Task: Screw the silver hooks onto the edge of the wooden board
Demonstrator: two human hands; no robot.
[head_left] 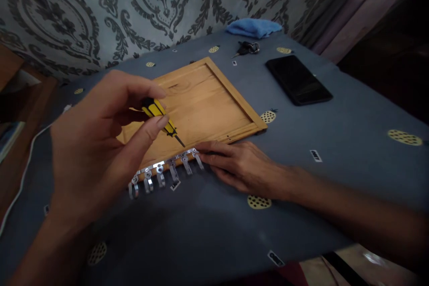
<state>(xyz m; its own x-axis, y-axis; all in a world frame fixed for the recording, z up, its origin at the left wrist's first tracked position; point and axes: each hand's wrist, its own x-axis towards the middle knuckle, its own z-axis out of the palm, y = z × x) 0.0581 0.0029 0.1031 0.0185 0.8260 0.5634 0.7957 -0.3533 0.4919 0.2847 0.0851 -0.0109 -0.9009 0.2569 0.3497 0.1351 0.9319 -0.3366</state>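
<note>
My left hand (110, 138) is closed around a yellow and black screwdriver (160, 114), held by its handle between thumb and fingers. The shaft slants down to the right, with its tip just above the right part of a silver metal hook rail (166, 165). That rail, with several curved hooks, lies along the near edge of a framed wooden board (197, 107). Screw heads show along it. My right hand (239, 165) is closed at the rail's right end, its fingertips pressing the rail and the board's edge.
A black phone (298, 80) lies right of the board. Behind it are a bunch of keys (247, 48) and a folded blue cloth (254, 28). A white cable (25, 161) runs along the left, near a wooden shelf (30, 85). Pineapple-patterned cloth (355, 178) covers the surface.
</note>
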